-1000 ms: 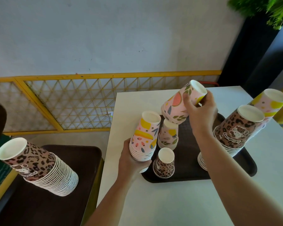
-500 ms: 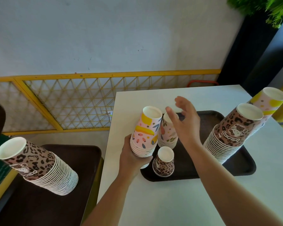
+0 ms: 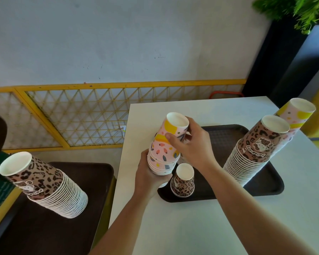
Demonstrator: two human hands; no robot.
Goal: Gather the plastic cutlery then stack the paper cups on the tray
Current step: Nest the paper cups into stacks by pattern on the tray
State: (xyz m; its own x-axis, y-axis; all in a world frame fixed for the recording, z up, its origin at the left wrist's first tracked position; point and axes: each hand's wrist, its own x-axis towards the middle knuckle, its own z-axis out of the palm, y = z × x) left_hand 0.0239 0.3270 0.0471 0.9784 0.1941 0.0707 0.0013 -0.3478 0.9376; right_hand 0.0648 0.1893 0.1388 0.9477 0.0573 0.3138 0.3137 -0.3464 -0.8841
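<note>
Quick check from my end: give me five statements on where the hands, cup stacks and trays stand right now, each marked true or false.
1. The left hand grips the pink patterned stack near its bottom. True.
2. The right hand rests flat on the white table. False: its fingers wrap the upper part of the pink patterned stack.
3. A single leopard-print cup stands on the tray near its front left corner. True.
4. The tall leopard-print stack on the tray has toppled onto its side. False: it stands, on the tray's right side.
5. Plastic cutlery lies on the tray. False: only cups show there.
</note>
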